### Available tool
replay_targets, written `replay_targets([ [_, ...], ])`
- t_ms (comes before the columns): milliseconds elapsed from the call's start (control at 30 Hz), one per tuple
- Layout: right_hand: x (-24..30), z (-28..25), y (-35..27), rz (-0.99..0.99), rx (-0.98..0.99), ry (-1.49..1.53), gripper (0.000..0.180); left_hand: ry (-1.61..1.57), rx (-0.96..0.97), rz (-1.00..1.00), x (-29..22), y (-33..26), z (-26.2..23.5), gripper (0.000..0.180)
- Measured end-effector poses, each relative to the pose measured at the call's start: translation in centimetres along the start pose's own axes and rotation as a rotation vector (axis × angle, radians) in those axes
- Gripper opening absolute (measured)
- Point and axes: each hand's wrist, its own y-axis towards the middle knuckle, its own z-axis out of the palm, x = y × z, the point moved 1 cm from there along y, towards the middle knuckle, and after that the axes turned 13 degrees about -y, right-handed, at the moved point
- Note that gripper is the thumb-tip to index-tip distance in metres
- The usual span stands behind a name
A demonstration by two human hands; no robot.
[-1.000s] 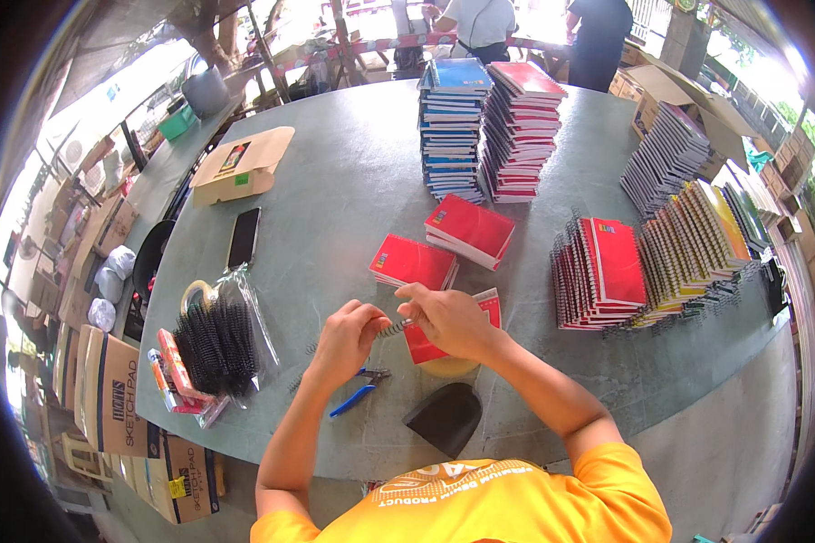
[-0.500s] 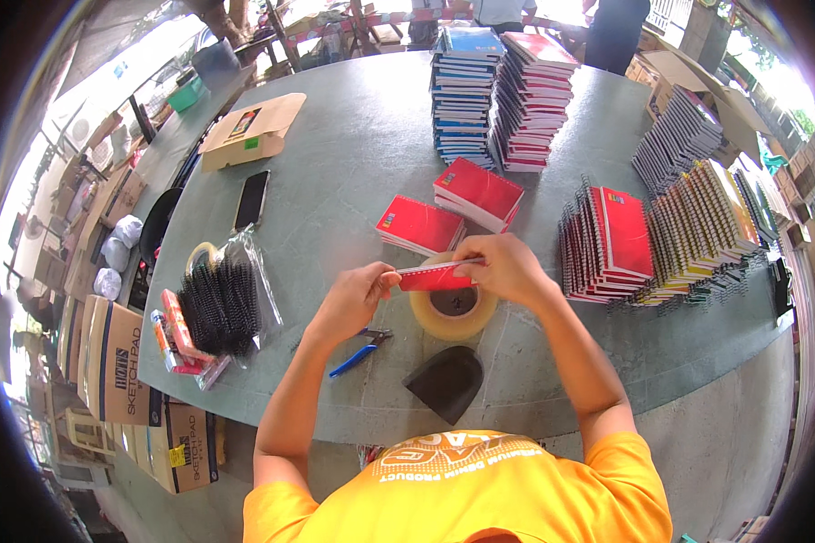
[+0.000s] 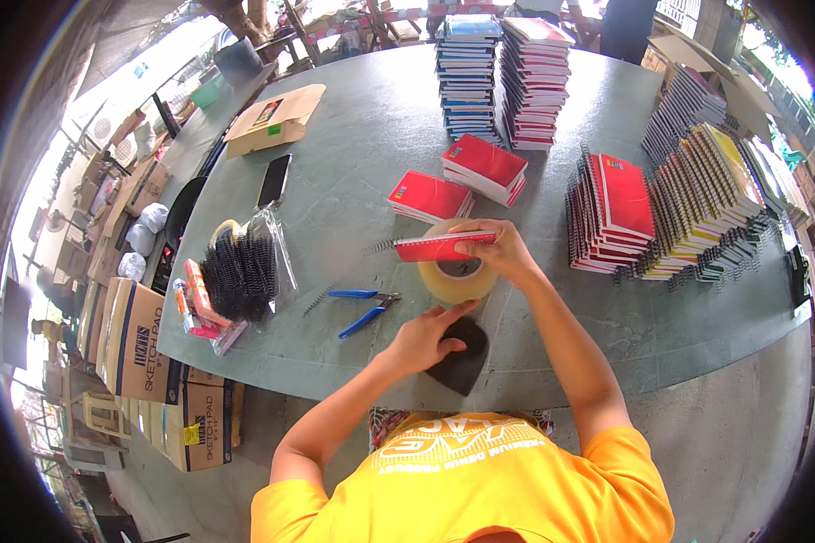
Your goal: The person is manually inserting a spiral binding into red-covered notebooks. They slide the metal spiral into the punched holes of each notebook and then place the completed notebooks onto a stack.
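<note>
My right hand (image 3: 500, 250) pinches a small red notebook (image 3: 439, 247) by its right end, spine edge up. A dark wire coil (image 3: 382, 245) sticks out past the notebook's left end. Below the notebook sits a wide roll of clear yellowish tape (image 3: 445, 289), partly covered by it. My left hand (image 3: 424, 340) is empty with its fingers stretched toward the tape roll, over the edge of a dark rounded flat piece (image 3: 462, 369). Blue-handled cutting pliers (image 3: 364, 324) lie open left of that hand. Two short piles of red notebooks (image 3: 431, 195) (image 3: 485, 167) lie just beyond.
Tall stacks of blue notebooks (image 3: 468, 81) and red notebooks (image 3: 534, 86) stand at the back. Coil-bound red (image 3: 620, 204) and yellow notebooks (image 3: 704, 199) fill the right side. At left lie a bag of black coils (image 3: 240, 276), a phone (image 3: 274, 180) and a cardboard box (image 3: 274, 119).
My left hand has let go of the notebook's left end and moved down toward the dark piece. The coil end now shows there. My right hand still holds the notebook.
</note>
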Motion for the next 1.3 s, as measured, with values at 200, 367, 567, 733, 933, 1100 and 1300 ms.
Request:
replay_targets([
  [200,-0.8,-0.5,-0.8,0.044,-0.038,0.039,0.029,0.156,-1.048,0.423,-3.2,0.3,-9.4,0.04],
  [367,-1.1,-0.7,-0.8,0.061,-0.066,0.068,0.03,0.313,-0.5,0.297,-2.0,1.1,-8.0,0.042],
  [567,-1.0,-0.6,-0.8,0.029,-0.029,0.111,0.03,0.448,-0.643,0.348,-1.6,2.5,-9.8,0.044],
  [733,-1.4,-1.7,-1.2,0.16,-0.081,0.01,0.028,0.246,-0.898,0.471,-5.2,3.0,-11.0,0.039],
  [933,-1.7,-1.6,-0.1,0.163,-0.054,0.016,0.029,0.222,-0.519,0.414,-3.9,4.7,-10.0,0.034],
  [1100,-2.4,-1.6,-0.3,0.152,0.008,0.011,0.029,0.272,-0.661,0.356,-4.4,6.0,-10.3,0.032],
  [1300,-2.2,-1.7,-0.9,0.11,-0.002,-0.037,0.028,0.273,-0.835,0.632,-6.2,6.6,-11.0,0.037],
])
